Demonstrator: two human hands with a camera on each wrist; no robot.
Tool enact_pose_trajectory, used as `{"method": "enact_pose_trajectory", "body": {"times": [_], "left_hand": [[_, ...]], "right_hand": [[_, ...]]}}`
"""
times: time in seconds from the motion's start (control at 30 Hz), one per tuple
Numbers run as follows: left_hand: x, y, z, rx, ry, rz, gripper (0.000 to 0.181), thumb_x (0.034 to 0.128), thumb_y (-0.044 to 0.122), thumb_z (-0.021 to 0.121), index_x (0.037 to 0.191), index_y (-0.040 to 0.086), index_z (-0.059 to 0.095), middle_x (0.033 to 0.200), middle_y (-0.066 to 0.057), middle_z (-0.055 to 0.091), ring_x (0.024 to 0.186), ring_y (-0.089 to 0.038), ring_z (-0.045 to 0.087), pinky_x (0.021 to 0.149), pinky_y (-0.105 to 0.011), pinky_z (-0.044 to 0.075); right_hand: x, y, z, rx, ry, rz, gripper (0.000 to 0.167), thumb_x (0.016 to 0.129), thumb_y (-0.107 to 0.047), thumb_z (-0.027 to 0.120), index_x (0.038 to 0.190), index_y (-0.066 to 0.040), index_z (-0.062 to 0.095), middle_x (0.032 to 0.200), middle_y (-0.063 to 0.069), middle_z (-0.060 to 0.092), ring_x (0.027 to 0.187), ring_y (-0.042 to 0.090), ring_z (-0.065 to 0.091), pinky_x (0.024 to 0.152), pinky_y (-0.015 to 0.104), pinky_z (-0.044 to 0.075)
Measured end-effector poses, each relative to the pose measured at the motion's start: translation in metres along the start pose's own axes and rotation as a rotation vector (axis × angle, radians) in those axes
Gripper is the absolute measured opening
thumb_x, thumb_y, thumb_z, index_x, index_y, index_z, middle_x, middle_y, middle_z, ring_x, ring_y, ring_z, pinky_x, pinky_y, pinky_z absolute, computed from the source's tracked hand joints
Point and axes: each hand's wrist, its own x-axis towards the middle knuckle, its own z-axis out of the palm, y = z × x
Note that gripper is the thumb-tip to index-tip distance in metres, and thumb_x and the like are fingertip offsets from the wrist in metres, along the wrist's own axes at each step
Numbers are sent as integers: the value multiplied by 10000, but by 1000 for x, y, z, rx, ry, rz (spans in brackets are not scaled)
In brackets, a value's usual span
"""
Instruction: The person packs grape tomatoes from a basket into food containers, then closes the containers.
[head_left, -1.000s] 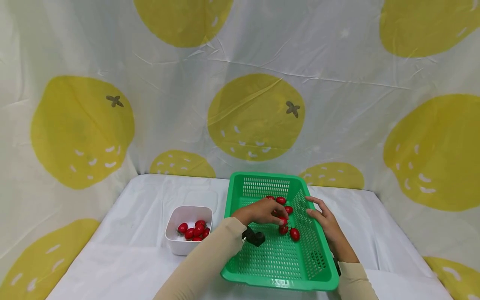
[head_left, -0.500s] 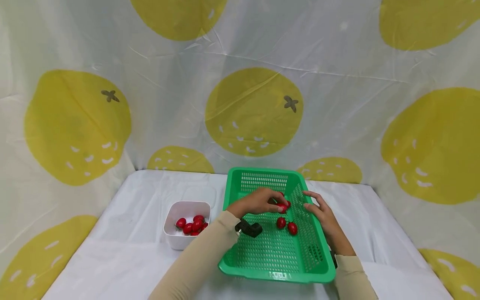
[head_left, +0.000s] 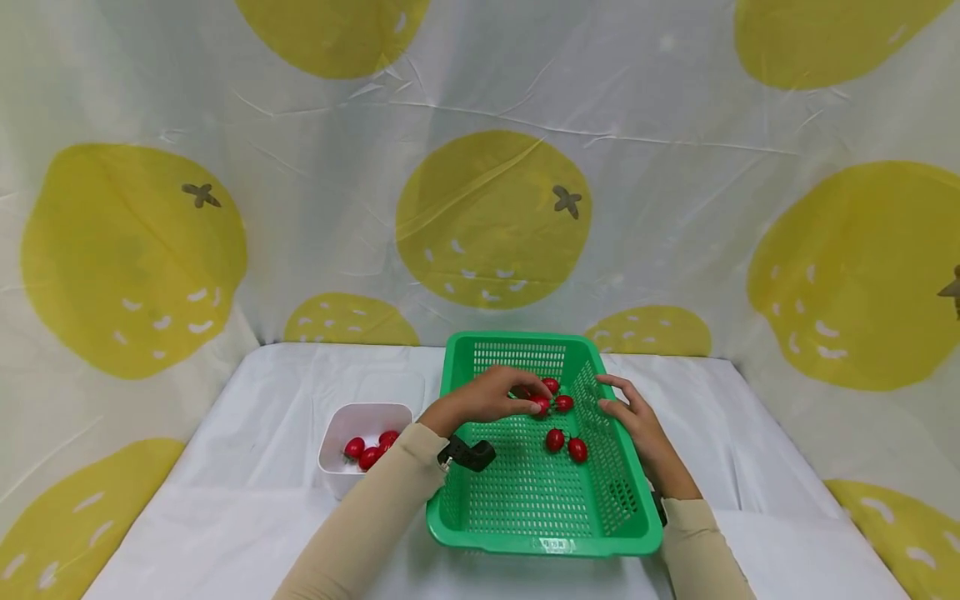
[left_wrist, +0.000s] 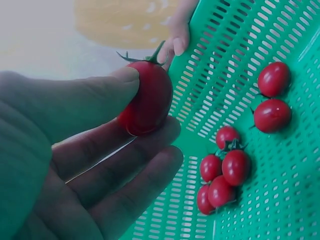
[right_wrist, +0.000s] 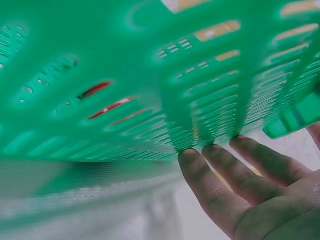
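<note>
cherry tomatoes (head_left: pixel 369 457) lie in a white box (head_left: pixel 360 417), at seven o'clock in the head view, on a white-covered tabletop (head_left: pixel 247 475). a flat translucent panel (head_left: pixel 390 386) lies just beyond the box, at its one o'clock. a beige sleeve (head_left: pixel 360 533) hides part of the box's right side and leads to the left hand (head_left: pixel 487 393), with a black device (head_left: pixel 472 456) at the wrist. that hand's fingers are drawn narrow, pinching one tomato (left_wrist: pixel 149 97) over the basket, its green stem end pointing to twelve o'clock in the left wrist view. in the same view two tomatoes (left_wrist: pixel 274 79) rest near three o'clock, and five bunched tomatoes (left_wrist: pixel 236 167) near four o'clock, all inside the green slotted basket (head_left: pixel 525 500). farthest right, at four o'clock in the head view, the right hand (head_left: pixel 637 425) has its fingers (right_wrist: pixel 207 187) extended and slightly spread; three fingertips touch the outer face of the basket's right wall. a fruit-printed backdrop (head_left: pixel 315 208) rises behind, toward twelve o'clock.
</note>
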Motion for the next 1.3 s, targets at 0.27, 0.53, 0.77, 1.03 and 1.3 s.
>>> {"method": "enact_pose_trajectory", "body": {"times": [0.27, 0.53, 0.77, 1.03, 1.3], "left_hand": [[-18, -2, -8, -13, 34, 10, 252, 944, 164, 632, 1179, 83, 674, 1141, -5, 666, 1023, -155, 612, 849, -220, 491], [-39, -1, -21, -24, 64, 9, 262, 969, 187, 596, 1214, 124, 663, 1206, 15, 642, 1062, -156, 619, 892, -267, 486], [-57, 0, -35, -60, 119, -21, 262, 957, 207, 616, 1213, 180, 662, 1153, 78, 650, 1003, -89, 628, 850, -289, 510], [-75, 7, -49, -73, 171, -11, 264, 948, 229, 630, 1206, 192, 667, 1136, 77, 659, 970, -92, 632, 848, -330, 519], [-95, 6, -58, -100, 199, 2, 267, 946, 209, 633, 1199, 129, 663, 1123, 58, 665, 1036, -91, 609, 844, -284, 530]], "right_hand": [[0, -1, 0, 0, 14, 9, 473, 1009, -291, 512, 1449, -203, 363, 1365, 265, 462, 1001, 404, 629, 717, 489, 564], [-3, -2, -1, -14, 27, 19, 480, 1011, -308, 509, 1453, -203, 355, 1341, 278, 472, 962, 375, 649, 706, 485, 566], [-2, -3, 1, 13, 4, 20, 501, 1010, -313, 511, 1466, -197, 336, 1357, 290, 452, 985, 406, 637, 710, 501, 564], [-1, -2, 0, -5, 5, 20, 505, 1010, -314, 509, 1470, -199, 334, 1376, 283, 437, 1013, 420, 621, 716, 497, 563], [0, -1, 0, 9, -1, 12, 484, 1015, -301, 500, 1459, -193, 340, 1357, 285, 451, 980, 382, 644, 711, 502, 564]]}}
